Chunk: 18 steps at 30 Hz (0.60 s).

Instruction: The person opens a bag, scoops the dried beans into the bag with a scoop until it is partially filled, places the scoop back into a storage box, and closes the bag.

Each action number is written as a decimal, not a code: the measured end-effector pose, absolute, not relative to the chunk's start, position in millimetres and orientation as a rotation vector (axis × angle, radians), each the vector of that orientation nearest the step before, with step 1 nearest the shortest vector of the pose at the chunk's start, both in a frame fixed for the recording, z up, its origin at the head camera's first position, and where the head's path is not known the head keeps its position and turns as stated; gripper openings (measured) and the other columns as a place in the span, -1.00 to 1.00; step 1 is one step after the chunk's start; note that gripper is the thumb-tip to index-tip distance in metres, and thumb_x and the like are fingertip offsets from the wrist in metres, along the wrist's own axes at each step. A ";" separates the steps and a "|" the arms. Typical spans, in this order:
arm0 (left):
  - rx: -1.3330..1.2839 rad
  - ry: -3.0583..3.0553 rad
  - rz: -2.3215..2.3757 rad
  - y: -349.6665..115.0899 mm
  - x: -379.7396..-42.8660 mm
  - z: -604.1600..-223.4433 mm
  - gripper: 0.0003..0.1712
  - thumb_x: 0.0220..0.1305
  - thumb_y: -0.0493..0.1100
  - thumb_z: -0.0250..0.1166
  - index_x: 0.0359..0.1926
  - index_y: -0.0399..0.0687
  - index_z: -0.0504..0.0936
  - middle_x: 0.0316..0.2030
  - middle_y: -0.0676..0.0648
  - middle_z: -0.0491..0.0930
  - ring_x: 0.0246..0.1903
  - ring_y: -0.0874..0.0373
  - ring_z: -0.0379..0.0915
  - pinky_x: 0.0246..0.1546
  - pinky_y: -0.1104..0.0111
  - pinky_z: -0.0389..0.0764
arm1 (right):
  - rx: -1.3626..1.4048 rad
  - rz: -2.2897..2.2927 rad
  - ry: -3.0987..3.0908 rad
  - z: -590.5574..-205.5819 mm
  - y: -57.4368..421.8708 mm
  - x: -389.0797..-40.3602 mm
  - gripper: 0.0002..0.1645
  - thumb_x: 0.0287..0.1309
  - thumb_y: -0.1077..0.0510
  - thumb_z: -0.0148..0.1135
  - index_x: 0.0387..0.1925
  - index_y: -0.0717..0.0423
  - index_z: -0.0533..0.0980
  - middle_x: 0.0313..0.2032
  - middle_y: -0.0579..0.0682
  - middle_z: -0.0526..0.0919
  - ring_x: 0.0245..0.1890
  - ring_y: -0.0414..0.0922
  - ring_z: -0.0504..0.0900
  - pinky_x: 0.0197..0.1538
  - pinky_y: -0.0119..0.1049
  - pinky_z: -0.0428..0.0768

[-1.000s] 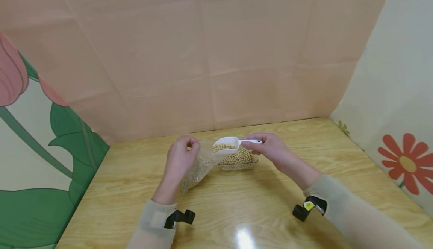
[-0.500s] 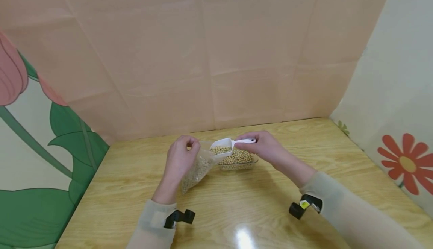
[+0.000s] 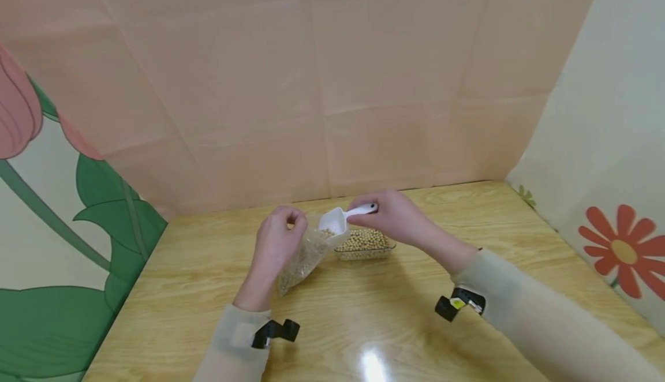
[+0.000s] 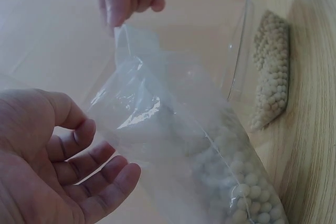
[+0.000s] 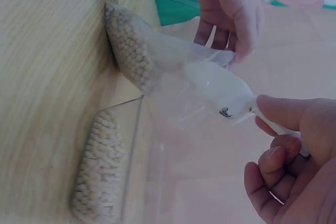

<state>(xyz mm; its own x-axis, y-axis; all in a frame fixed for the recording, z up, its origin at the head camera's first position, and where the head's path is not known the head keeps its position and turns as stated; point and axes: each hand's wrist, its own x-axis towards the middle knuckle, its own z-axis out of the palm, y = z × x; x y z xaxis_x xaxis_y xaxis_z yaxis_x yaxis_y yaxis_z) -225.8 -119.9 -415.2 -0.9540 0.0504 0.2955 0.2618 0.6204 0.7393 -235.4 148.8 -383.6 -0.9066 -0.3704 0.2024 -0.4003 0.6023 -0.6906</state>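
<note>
My left hand (image 3: 277, 240) pinches the rim of a clear plastic bag (image 3: 303, 261), whose lower part holds pale round beans (image 4: 252, 198). From the other side my right hand (image 3: 392, 214) grips the handle of a white scoop (image 3: 335, 220). The scoop tilts down to the left with its mouth inside the bag's opening, and a few beans show at its front edge. In the right wrist view the scoop's underside (image 5: 220, 90) faces the camera. Just behind and right of the bag stands a clear container (image 3: 363, 255) of the same beans.
Everything rests on a wood-grain table (image 3: 332, 324). A pinkish sheet (image 3: 312, 82) covers the wall behind its back edge. Painted walls with a red flower (image 3: 623, 249) and green leaves (image 3: 114, 220) stand at the sides. Black wrist cameras (image 3: 283, 331) are strapped on both forearms.
My right hand has moved left and slightly up, tipping the scoop into the bag. The beans in the scoop have mostly slid out. The left hand and bag have stayed nearly still.
</note>
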 end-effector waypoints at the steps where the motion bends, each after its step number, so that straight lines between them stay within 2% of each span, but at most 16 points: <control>1: -0.257 -2.600 -1.240 -119.6 -226.1 -414.9 -0.83 0.47 -0.23 0.25 -0.17 -0.16 0.76 -0.07 -0.13 0.73 0.00 -0.10 0.64 0.13 -0.03 0.62 | 0.688 1.179 -2.769 -381.4 147.2 -235.0 -0.74 0.38 -0.02 0.55 -0.01 0.00 0.84 -0.23 -0.11 0.83 -0.40 -0.16 0.65 -0.28 -0.18 0.64; 10: -0.250 -2.596 -1.221 -116.8 -229.3 -414.5 -0.83 0.45 -0.24 0.25 -0.20 -0.17 0.76 -0.09 -0.14 0.73 -0.01 -0.10 0.63 0.13 -0.03 0.61 | 0.745 0.923 -2.743 -365.6 139.7 -229.8 -0.77 0.32 -0.01 0.60 -0.06 -0.05 0.84 -0.17 -0.14 0.86 -0.25 -0.19 0.78 -0.14 -0.08 0.75; 18: -0.246 -2.608 -1.251 -115.4 -229.1 -415.1 -0.81 0.48 -0.22 0.23 -0.17 -0.16 0.76 -0.07 -0.12 0.73 -0.02 -0.08 0.62 0.09 -0.02 0.62 | 0.702 1.042 -2.721 -366.0 155.6 -228.8 -0.79 0.36 0.05 0.58 -0.05 0.01 0.84 -0.11 -0.04 0.85 -0.28 -0.15 0.75 -0.21 -0.14 0.72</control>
